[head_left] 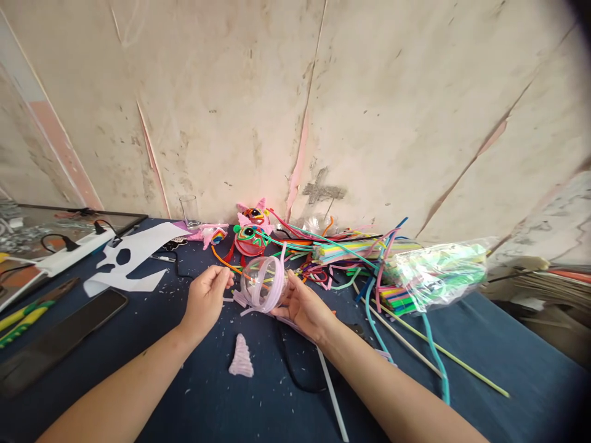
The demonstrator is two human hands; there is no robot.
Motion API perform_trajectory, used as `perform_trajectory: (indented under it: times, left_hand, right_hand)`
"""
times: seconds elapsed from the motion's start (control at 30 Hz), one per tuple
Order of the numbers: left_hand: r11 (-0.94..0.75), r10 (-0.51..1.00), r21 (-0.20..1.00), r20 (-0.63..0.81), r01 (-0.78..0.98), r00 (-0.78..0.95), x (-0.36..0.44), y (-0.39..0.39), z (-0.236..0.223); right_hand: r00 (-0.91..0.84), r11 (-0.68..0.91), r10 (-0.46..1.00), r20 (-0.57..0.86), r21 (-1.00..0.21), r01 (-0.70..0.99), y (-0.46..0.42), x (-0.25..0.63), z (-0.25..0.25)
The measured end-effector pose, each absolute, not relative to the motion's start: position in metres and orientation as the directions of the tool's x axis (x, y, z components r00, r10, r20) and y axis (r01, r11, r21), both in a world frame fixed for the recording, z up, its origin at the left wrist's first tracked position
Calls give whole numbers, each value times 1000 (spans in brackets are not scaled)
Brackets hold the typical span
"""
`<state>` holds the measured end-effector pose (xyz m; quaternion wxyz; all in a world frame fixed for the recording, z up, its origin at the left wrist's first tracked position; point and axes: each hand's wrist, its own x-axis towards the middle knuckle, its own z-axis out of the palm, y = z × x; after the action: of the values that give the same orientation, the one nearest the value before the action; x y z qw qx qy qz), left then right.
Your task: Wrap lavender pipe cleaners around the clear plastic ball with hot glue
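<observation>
My right hand grips a clear plastic cup lying on its side, with a pale lilac pipe cleaner wound round its rim. My left hand is closed in a pinch on the free end of that pipe cleaner, just left of the cup. A small lilac pipe-cleaner cone stands on the blue tablecloth in front of my hands.
Behind the cup sit pink pipe-cleaner figures, a glass, a heap of coloured pipe cleaners and a plastic bag of them. At left lie a white paper cut-out, a black phone and a power strip.
</observation>
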<state>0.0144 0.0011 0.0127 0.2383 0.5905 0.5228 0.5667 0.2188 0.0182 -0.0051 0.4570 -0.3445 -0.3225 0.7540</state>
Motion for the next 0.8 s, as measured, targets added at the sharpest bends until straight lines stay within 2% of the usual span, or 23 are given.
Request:
perform_trajectory:
  times: [0.17,0.3,0.4,0.63,0.8]
  left_hand:
    - [-450,843,833,515,321,-157,15,3,6]
    - [-580,793,750,609,319,9,18,0,1]
    - [-601,788,727,608,332,95,19,-2,2]
    - [-528,848,829,528,184,51,21,1,-2]
    - [-494,869,860,494,132,31,22,3,-2]
  right_hand:
    - [-382,-433,883,-273,-788,-438,18,218,-4]
    - [-401,-441,872,-281,-806,-395,16,217,-5]
    - [-377,-367,901,-213,-839,-403,13,215,-8]
    - [-208,-88,978,-3,-911,-402,5,210,-8]
    - [-199,-74,980,1,-926,-370,4,209,-8]
